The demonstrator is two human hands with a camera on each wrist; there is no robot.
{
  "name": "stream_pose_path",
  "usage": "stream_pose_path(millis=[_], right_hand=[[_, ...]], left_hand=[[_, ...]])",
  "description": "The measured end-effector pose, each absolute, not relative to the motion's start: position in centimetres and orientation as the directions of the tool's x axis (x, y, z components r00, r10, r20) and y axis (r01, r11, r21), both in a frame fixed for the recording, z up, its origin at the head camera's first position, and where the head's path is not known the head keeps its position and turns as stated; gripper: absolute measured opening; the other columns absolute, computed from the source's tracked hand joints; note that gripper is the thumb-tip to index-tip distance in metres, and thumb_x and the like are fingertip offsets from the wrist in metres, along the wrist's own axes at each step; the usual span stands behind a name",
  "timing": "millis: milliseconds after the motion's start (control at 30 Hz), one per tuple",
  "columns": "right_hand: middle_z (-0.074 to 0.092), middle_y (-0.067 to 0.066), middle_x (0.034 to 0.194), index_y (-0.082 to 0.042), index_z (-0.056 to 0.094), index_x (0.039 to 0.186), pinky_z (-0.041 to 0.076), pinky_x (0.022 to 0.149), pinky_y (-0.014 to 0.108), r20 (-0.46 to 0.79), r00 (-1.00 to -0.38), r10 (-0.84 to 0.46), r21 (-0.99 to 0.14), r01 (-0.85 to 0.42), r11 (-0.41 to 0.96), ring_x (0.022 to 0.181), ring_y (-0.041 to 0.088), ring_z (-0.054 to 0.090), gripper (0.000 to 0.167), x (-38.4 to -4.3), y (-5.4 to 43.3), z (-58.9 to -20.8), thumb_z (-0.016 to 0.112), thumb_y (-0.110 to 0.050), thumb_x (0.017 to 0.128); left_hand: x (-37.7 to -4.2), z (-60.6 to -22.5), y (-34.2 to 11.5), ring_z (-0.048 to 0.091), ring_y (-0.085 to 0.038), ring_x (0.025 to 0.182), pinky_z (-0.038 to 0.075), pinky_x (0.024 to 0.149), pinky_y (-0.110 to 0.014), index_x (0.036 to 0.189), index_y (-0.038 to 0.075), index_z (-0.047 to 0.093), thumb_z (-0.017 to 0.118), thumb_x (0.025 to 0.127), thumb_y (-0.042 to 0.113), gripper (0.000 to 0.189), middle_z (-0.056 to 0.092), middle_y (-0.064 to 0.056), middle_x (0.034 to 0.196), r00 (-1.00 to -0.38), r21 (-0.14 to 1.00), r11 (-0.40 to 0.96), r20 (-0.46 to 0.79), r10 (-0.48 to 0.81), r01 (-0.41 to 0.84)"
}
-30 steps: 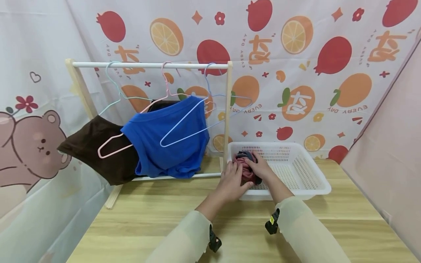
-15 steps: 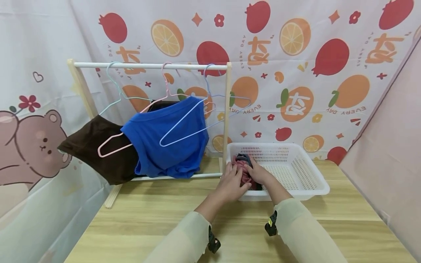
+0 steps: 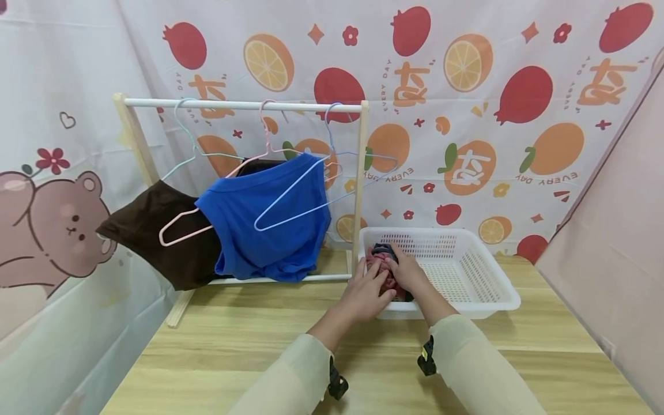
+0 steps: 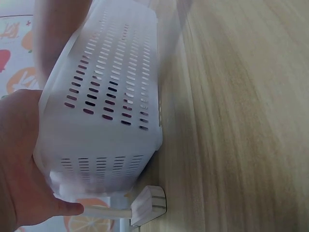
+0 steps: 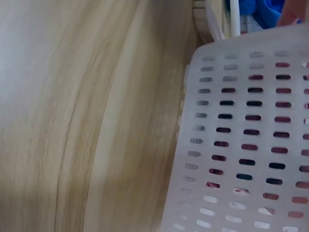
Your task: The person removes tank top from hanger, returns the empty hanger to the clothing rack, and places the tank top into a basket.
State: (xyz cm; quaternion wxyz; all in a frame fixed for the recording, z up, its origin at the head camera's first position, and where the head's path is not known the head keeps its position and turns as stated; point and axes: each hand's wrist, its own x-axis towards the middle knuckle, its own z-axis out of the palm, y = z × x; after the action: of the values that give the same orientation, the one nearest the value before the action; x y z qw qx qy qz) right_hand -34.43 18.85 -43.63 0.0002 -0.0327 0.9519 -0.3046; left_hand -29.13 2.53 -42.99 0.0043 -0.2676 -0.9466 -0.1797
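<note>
A crumpled bundle of dusty-red and dark clothing (image 3: 382, 256) lies in the left end of a white perforated plastic basket (image 3: 485, 305). My left hand (image 3: 365, 291) reaches over the basket's near left corner, fingers spread on the red cloth. In the left wrist view, one finger of the left hand (image 4: 21, 164) extends outside the basket wall. My right hand (image 3: 407, 271) presses the bundle's right side, its fingertips partly hidden against the cloth. Dark and red fabric shows through the basket's holes (image 5: 251, 118) in the right wrist view.
Left of the basket stands a wooden rack with a white rail (image 3: 233, 105). It carries a green hanger (image 3: 193, 144), a pink hanger (image 3: 267, 135) and a blue hanger (image 3: 332, 138). A brown garment (image 3: 171, 230) and a blue top (image 3: 270, 219) hang there, above a wooden table (image 3: 249, 346).
The right hand has moved slightly down and left around the clothing bundle, which looks more compact. The left hand's fingers have spread further over the red cloth. The head view has shifted slightly.
</note>
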Motion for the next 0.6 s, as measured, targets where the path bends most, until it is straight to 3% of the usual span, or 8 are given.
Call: stream_pose_path(millis=[200, 333, 467, 600], right_hand=[[0.045, 0.031, 0.144, -0.011, 0.038, 0.151, 0.037, 0.105, 0.06, 0.051, -0.994, -0.094, -0.527, -0.107, 0.843, 0.132, 0.047, 0.045, 0.048, -34.67, 18.57, -43.56, 0.041, -0.025, 0.106], [0.033, 0.026, 0.154, -0.009, 0.026, 0.155, 0.03, 0.112, 0.058, -0.038, -0.991, -0.125, -0.65, -0.071, 0.757, 0.139, 0.044, 0.037, 0.057, -34.72, 18.83, -43.56, 0.039, -0.03, 0.104], [0.017, 0.021, 0.162, -0.011, 0.013, 0.158, 0.021, 0.117, 0.056, -0.146, -0.973, -0.178, -0.813, 0.015, 0.582, 0.145, 0.04, 0.026, 0.075, -34.42, 19.23, -43.4, 0.047, -0.033, 0.095], [0.016, 0.025, 0.161, -0.01, 0.011, 0.158, 0.024, 0.115, 0.057, -0.143, -0.966, -0.216, -0.837, 0.002, 0.547, 0.143, 0.042, 0.027, 0.084, -34.23, 19.35, -43.41, 0.056, -0.028, 0.089]], left_hand=[[-29.21, -42.69, 2.43, 0.005, -0.038, 0.152, 0.024, 0.117, -0.056, 0.152, 0.017, 0.039, 0.043, 0.099, 0.055, 0.065, 0.02, -0.011, 0.163, -0.867, 0.336, 0.807, 0.061, 0.495, 0.485], [-29.33, -42.75, 2.39, 0.004, -0.036, 0.152, 0.019, 0.12, -0.05, 0.152, 0.014, 0.038, 0.043, 0.099, 0.056, 0.068, 0.019, -0.014, 0.163, -0.867, 0.339, 0.806, 0.065, 0.495, 0.485], [-29.32, -43.02, 2.39, 0.005, -0.037, 0.152, 0.021, 0.119, -0.05, 0.148, 0.014, 0.045, 0.043, 0.099, 0.055, 0.064, 0.022, -0.016, 0.162, -0.86, 0.334, 0.798, 0.091, 0.502, 0.501], [-29.28, -43.18, 2.44, 0.005, -0.035, 0.152, 0.025, 0.118, -0.051, 0.143, 0.013, 0.051, 0.046, 0.098, 0.054, 0.062, 0.023, -0.016, 0.162, -0.87, 0.378, 0.79, 0.103, 0.482, 0.483]])
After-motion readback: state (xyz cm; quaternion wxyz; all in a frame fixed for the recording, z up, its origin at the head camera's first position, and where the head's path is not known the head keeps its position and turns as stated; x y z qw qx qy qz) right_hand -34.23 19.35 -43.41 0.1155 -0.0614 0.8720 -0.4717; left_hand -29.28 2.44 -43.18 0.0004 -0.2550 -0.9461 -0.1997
